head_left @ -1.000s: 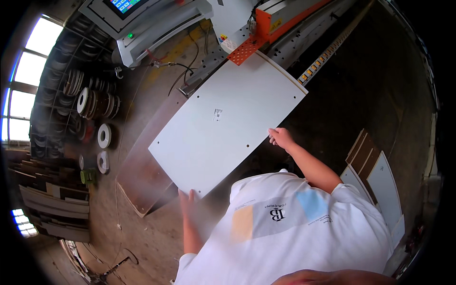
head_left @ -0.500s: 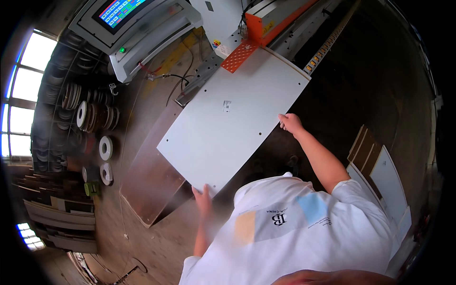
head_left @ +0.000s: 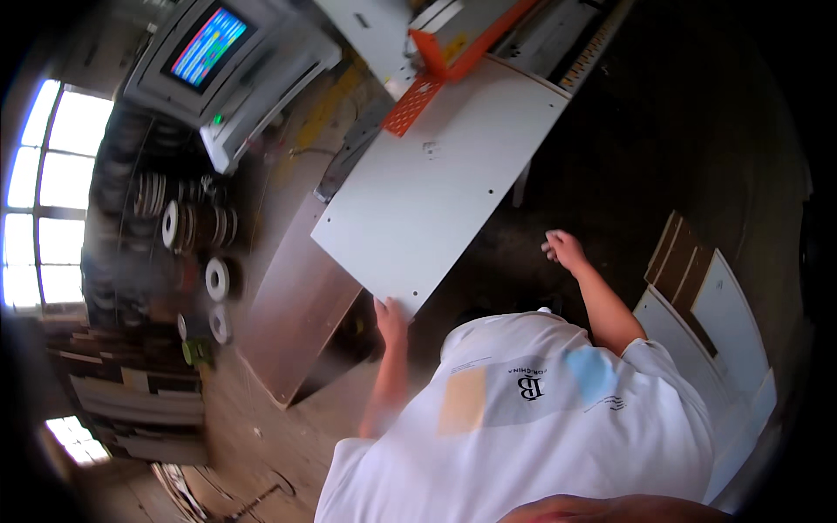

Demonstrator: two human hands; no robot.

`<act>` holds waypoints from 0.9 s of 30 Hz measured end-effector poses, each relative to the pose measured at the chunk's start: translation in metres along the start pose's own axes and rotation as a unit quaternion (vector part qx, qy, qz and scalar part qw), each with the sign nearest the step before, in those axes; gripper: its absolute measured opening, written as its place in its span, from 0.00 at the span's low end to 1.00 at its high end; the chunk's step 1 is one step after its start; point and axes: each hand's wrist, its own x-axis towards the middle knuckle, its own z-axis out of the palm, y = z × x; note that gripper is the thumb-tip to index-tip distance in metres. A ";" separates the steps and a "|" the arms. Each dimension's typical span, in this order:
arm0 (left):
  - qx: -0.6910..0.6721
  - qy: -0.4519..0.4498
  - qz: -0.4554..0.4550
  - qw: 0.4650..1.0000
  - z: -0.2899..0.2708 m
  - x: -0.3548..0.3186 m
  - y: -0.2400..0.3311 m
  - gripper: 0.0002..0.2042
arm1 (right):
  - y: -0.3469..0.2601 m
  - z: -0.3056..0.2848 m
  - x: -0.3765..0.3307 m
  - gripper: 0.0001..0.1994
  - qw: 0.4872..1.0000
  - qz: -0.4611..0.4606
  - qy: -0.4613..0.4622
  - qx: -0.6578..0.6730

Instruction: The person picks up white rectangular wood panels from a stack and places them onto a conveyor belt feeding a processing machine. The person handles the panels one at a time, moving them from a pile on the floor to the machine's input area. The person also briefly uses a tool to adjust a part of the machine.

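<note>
A large white board (head_left: 410, 205) with small dark holes and a printed label slopes away from me, its far end under the orange part of a machine (head_left: 453, 54). My left hand (head_left: 392, 321) grips the board at its near corner, with the thumb on top and the other fingers partly hidden behind the edge. Off to the right of the board, my right hand (head_left: 565, 250) is in the air with curled fingers and nothing in them. A perforated orange plate (head_left: 411, 106) lies over the board's far left edge.
A brown board-topped stand (head_left: 301, 305) is left of the white board. Farther left are a control console (head_left: 209, 52) with a lit screen, rolls of edging (head_left: 218, 279) and stacked strips (head_left: 139, 410). White and brown panels (head_left: 728, 301) lean at the right.
My right hand has let go of the board's right edge and moved away from it. The board has gone farther under the machine, with my left hand still at its near corner.
</note>
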 end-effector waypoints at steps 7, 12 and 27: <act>-0.220 -0.192 -0.237 0.926 0.024 -0.030 -0.040 0.24 | 0.206 -0.131 -0.114 0.15 0.978 0.134 0.138 0.082; 0.006 -0.327 -0.325 0.887 0.131 -0.033 -0.049 0.20 | 0.225 -0.200 -0.209 0.17 0.955 0.182 0.233 -0.021; 0.393 -0.699 0.035 0.597 0.686 -0.182 0.146 0.16 | 0.319 -0.185 -0.278 0.22 0.758 0.223 0.507 0.344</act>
